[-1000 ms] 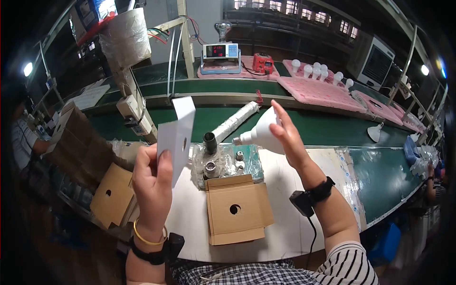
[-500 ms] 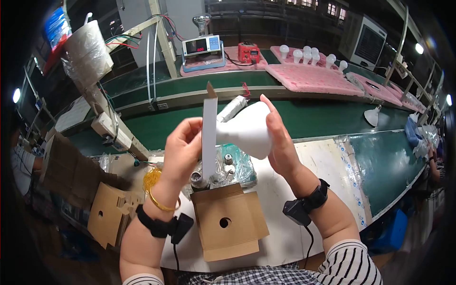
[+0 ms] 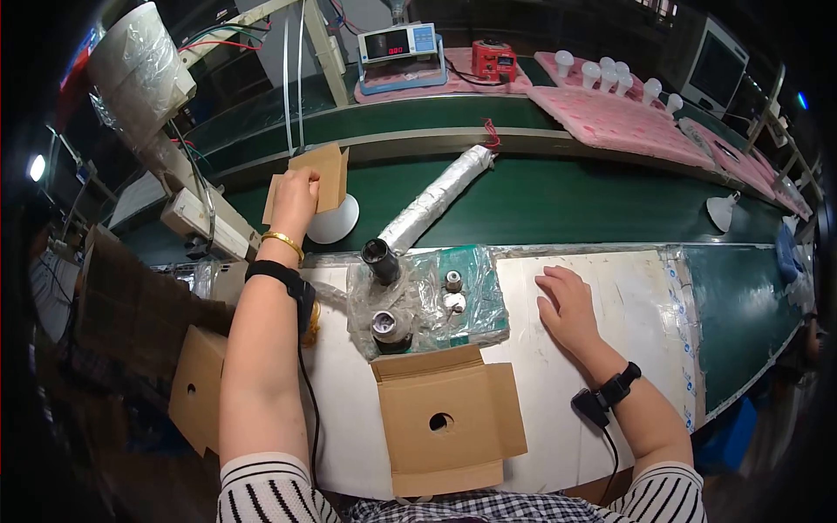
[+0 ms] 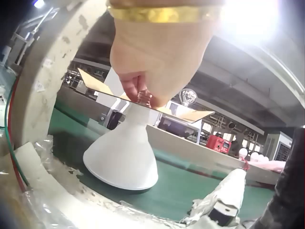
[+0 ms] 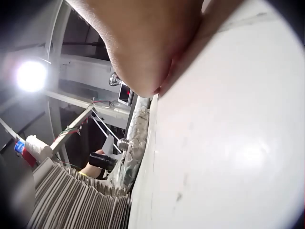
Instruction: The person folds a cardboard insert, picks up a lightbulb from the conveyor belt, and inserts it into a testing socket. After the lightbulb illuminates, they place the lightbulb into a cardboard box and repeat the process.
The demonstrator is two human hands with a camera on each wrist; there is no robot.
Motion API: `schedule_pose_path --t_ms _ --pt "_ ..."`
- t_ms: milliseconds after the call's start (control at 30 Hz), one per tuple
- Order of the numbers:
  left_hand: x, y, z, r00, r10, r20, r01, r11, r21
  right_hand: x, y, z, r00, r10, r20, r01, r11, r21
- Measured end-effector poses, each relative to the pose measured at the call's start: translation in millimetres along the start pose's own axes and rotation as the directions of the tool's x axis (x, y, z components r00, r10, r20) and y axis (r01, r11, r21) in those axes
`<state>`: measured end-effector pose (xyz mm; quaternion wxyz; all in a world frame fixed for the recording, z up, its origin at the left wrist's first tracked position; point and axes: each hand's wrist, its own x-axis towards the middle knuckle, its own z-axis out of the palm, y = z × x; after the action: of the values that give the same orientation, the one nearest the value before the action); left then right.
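Observation:
My left hand [image 3: 295, 199] is over the green belt at the left, its fingers pinching the metal screw base of a white reflector bulb [image 3: 336, 221]. In the left wrist view the bulb [image 4: 125, 155] hangs wide end down below my hand [image 4: 159, 55], and a folded cardboard piece [image 4: 94, 81] sits around its neck. That cardboard [image 3: 331, 174] shows its brown side in the head view. My right hand [image 3: 571, 309] rests on the white tabletop [image 3: 558, 410], fingers loosely bent, holding nothing. A stack of brown cardboard pieces [image 3: 410, 418] with a round hole lies between my arms.
Dark socket [image 3: 380, 261] and a silver one [image 3: 386, 326] stand on a plastic-wrapped base. Behind them a wrapped bar [image 3: 436, 202] crosses the green belt [image 3: 558, 205]. A meter [image 3: 401, 44], a red device [image 3: 494, 63] and pink foam [image 3: 619, 126] with bulbs stand farther back.
My left hand has carried the bulb and cardboard away to the left, over the belt. The bulb now points wide end down within the cardboard. My right hand has left the bulb and lowered to the tabletop.

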<state>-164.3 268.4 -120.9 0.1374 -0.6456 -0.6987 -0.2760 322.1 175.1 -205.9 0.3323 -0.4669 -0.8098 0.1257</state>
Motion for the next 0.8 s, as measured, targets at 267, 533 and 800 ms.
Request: schedule_pose_path --t_ms 267,533,800 --pt "-37.9 50.3 -76.7 0.977 -0.017 -0.213 -0.032 0.973 -0.229 0.5 -4.4 3.7 0.998 -0.061 -0.004 0.06 0.988 -0.145" --pt "-269.6 105.5 -181.9 0.975 -0.135 0.178 0.206 0.851 -0.482 -3.9 -4.5 9.0 0.988 -0.142 -0.061 0.126 0.967 -0.223" --pt "-397.5 63.3 -181.8 0.904 -0.369 0.217 0.425 0.838 -0.342 -4.8 1.6 14.8 0.98 -0.188 -0.06 0.167 0.953 -0.252"
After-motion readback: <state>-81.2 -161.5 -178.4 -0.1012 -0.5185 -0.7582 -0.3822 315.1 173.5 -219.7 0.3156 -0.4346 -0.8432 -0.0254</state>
